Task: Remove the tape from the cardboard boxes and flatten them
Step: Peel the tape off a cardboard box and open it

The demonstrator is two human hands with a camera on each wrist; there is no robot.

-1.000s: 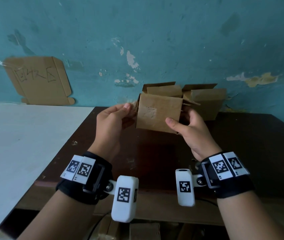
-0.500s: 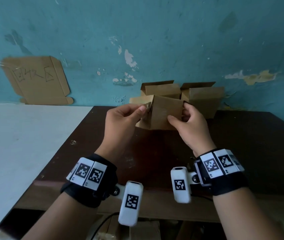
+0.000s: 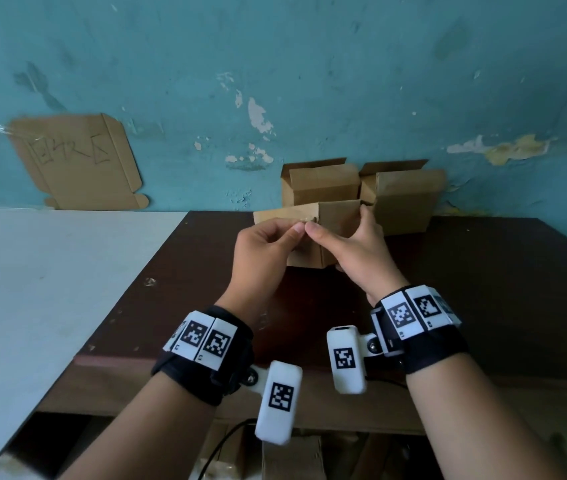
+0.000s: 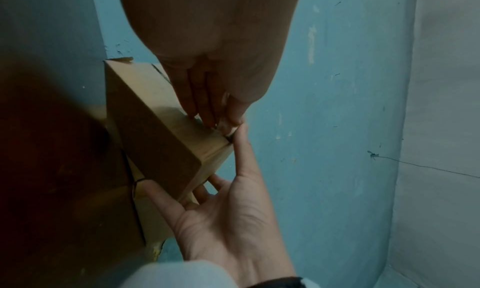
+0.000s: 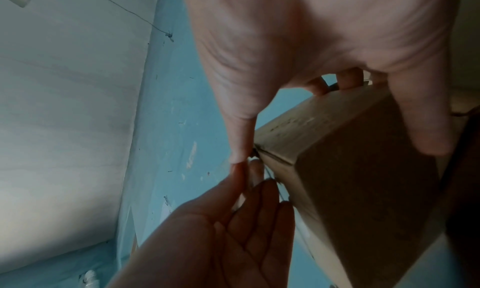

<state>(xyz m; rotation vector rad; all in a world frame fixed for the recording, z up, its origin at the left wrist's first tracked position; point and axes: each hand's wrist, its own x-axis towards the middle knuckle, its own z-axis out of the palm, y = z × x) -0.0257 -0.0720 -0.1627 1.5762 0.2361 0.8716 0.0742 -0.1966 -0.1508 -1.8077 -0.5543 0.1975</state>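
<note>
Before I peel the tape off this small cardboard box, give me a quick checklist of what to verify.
1. Small brown cardboard box held: ok, right hand grips it.
2. Left hand at the top edge: ok, fingertips pinch there.
3. Tape end actually caught: cannot tell, too small.
4. Box raised off the dark wooden table: cannot tell.
5. Two open cardboard boxes behind: ok, standing apart against the wall.

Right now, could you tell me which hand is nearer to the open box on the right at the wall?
Right. The right hand grips the held box just in front of that open box; the left hand pinches the held box's far-side edge, farther away.
</note>
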